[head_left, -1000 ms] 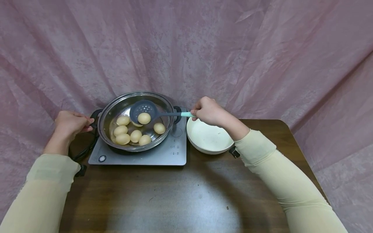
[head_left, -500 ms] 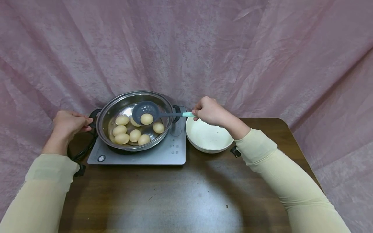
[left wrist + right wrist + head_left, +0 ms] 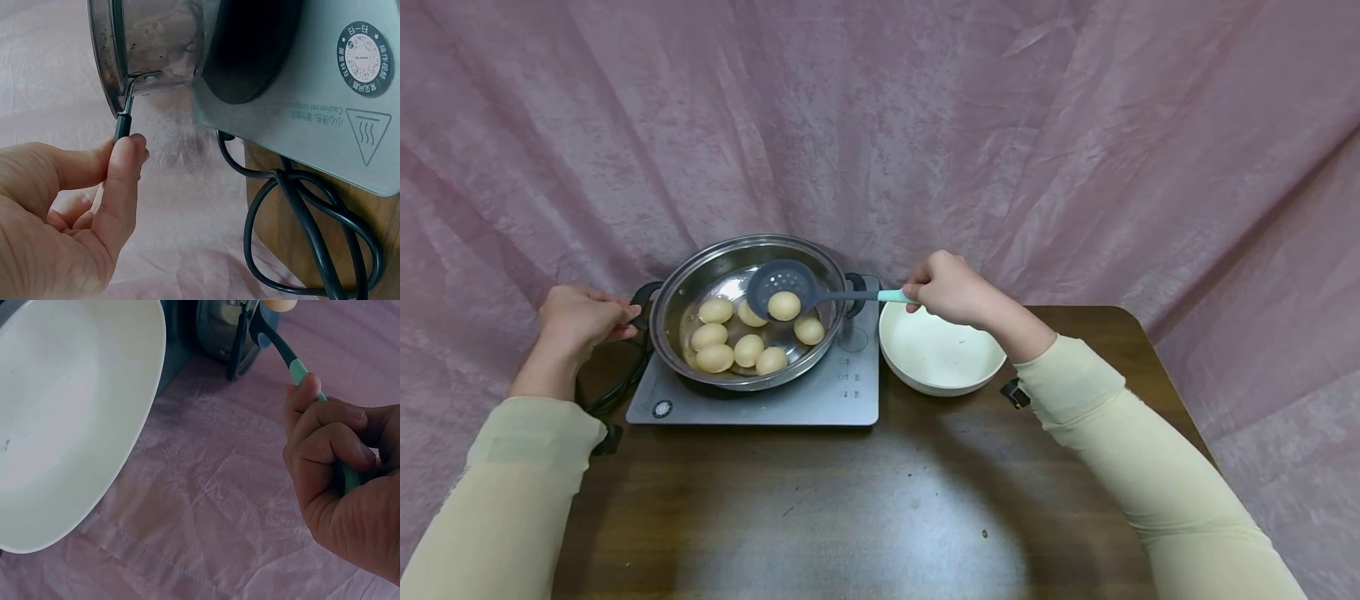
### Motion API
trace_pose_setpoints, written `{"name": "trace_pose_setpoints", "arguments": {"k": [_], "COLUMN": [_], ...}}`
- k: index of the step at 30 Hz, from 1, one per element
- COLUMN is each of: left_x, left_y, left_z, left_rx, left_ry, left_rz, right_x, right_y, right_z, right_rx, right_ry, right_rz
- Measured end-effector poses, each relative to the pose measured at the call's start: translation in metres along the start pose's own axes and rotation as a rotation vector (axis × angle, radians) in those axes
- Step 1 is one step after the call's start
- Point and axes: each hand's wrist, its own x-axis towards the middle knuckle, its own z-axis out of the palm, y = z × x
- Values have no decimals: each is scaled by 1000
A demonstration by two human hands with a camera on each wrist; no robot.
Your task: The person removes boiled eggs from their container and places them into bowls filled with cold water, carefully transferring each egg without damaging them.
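My right hand (image 3: 949, 287) grips the mint-green handle of a dark grey slotted spoon (image 3: 778, 279); in the right wrist view the fingers curl round that handle. One pale, egg-shaped piece (image 3: 784, 306) rides in the perforated bowl of the spoon, which is over the steel pan (image 3: 670, 342). Several similar pale egg-like pieces (image 3: 714, 358) lie in shallow liquid in the pan. At the pan's left, my left hand (image 3: 580, 321) pinches the black side handle (image 3: 122, 127) between thumb and fingers.
Under the pan sits a flat silver induction cooktop (image 3: 820, 408), its black cord (image 3: 250, 237) coiled at the left. A white bowl (image 3: 940, 358) stands right of it, below my right hand. The wooden table (image 3: 850, 517) runs toward me; a pink curtain (image 3: 880, 125) hangs behind.
My right hand has shifted slightly right, drawing the slotted spoon and its egg-shaped piece rightward over the pan. The left hand stays at the pan handle.
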Motion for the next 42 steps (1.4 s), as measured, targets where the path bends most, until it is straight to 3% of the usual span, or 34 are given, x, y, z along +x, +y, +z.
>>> {"name": "trace_pose_setpoints", "arguments": {"k": [9,25,35,42], "left_x": [2,6,7,7], "left_y": [0,3,2,3], "left_z": [0,5,7,9], "left_rx": [4,-34,-34,-48], "left_ry": [-5,-6,-1,-3], "left_rz": [-9,-7,0,-7], "right_x": [-10,-34,-53,-66], "right_y": [10,45,62,82], "right_z": [-14,-37,-54,-60], "right_rx": [128,121,227,174], "right_ry": [-19,12,32,48], "right_rz": [36,47,116,95]}}
